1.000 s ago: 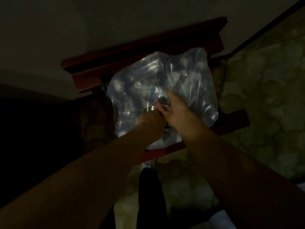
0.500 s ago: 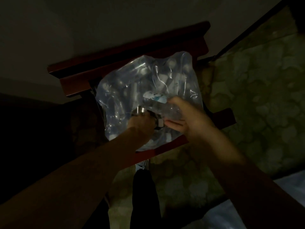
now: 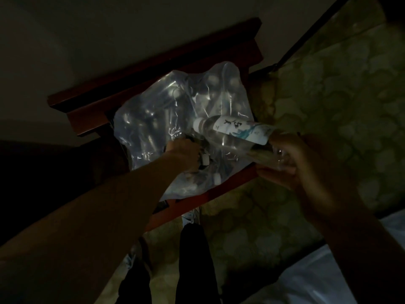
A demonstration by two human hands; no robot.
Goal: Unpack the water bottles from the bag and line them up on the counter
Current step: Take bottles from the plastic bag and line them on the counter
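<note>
My right hand has now drawn 1 clear labelled bottle out of the crinkly bag, gripping its base, while my left hand clutches the plastic.

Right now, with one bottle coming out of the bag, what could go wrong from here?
1. The right hand grips the water bottle only at its base end while it lies nearly level, so it could slip or tip.
2. The plastic bag sits on a narrow wooden chair, its near edge at the seat's front rail; pulling may drag it off.
3. The scene is very dim, so the left hand at the bag's opening may fumble the remaining bottles.
</note>
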